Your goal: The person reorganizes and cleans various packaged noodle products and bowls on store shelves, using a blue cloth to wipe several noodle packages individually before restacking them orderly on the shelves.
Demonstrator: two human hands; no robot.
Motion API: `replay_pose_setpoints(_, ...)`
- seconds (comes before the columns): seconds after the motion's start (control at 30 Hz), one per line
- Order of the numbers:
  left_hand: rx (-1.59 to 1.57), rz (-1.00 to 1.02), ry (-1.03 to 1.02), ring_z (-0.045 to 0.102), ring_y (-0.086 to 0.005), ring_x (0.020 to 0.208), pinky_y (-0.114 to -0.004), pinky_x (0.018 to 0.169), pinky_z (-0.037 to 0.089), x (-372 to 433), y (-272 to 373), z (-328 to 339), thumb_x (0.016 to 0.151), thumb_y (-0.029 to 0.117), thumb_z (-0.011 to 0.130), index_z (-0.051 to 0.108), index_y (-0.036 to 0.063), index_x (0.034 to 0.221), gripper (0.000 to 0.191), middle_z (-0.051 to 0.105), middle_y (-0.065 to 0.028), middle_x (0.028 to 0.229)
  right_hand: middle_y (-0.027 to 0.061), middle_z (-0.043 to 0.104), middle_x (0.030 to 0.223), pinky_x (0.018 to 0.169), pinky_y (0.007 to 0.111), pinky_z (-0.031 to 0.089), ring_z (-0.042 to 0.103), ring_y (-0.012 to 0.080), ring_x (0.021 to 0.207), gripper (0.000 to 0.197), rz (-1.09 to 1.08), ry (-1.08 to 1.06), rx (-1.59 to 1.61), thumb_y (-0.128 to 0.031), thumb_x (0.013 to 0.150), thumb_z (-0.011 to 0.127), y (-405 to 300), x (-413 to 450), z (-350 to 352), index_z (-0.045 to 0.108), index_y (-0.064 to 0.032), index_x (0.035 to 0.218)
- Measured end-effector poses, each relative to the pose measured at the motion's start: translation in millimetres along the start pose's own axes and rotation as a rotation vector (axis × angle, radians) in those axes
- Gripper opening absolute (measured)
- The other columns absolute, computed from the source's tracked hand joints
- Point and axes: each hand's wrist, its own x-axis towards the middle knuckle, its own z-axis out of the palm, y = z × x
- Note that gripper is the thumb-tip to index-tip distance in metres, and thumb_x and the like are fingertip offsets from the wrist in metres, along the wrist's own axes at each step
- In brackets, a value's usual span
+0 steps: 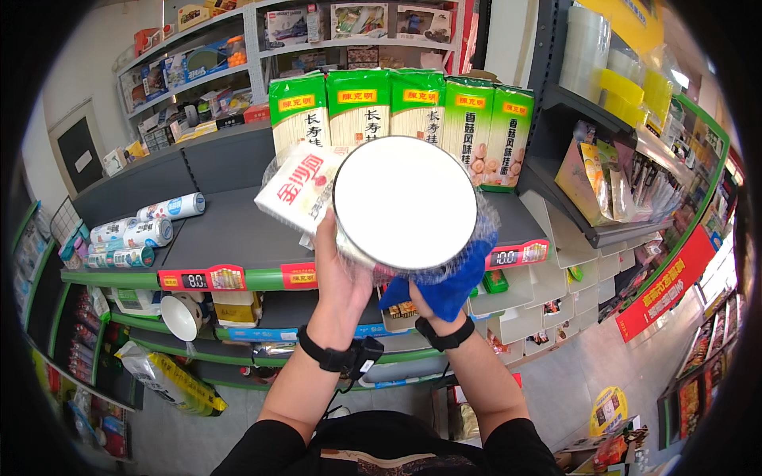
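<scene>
My left hand (340, 271) grips a plastic-wrapped bundle from its left side, its thumb over the edge. The bundle shows a white printed package (297, 187) and a round white disc-shaped face with a dark rim (406, 202); whether this is a lid or a bowl I cannot tell. My right hand (424, 300) is under the bundle's lower right, partly hidden by the blue cloth (461, 285) that it holds against the wrap. Behind the bundle, green-topped packs of dried noodles (297, 113) stand upright in a row on the dark shelf (238, 226).
Rolled white packs (172, 207) lie at the shelf's left. Price tags (202, 279) line its green front edge. A white bowl (180, 316) sits on the tier below. A stationery display rack (619, 178) juts out at right. A yellow-and-white sack (172, 381) leans low at left.
</scene>
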Motion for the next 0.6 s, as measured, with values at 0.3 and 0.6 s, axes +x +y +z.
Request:
replay_pose_setpoints(0.3,-0.354,-0.259,-0.116,0.057,-0.0303,0.118,-0.047,0.095,0.051,-34.0,-3.2,-69.4,0.098,0.043,0.045,0.042,0.0073,0.141,0.055,0.051,-0.0155,0.138,0.017,0.038,0.145,0.112,0.041,0.029,0.039,0.029,0.133,0.08,0.694,-0.2,0.862,-0.032,0.086,0.067,-34.1,-42.1,-20.5,0.025,-0.0021,0.148)
replay_pose_setpoints(0.6,-0.318,-0.477,-0.014,0.063,-0.0289,0.109,-0.042,0.087,0.057,-63.5,16.9,-96.7,0.099,0.037,0.044,0.045,0.0029,0.137,0.051,0.056,-0.0172,0.13,0.0125,0.037,0.149,0.111,0.039,0.031,0.038,0.0248,0.135,0.07,0.854,-0.197,0.835,-0.044,0.096,0.05,15.8,-154.4,-56.7,0.028,-0.0034,0.148)
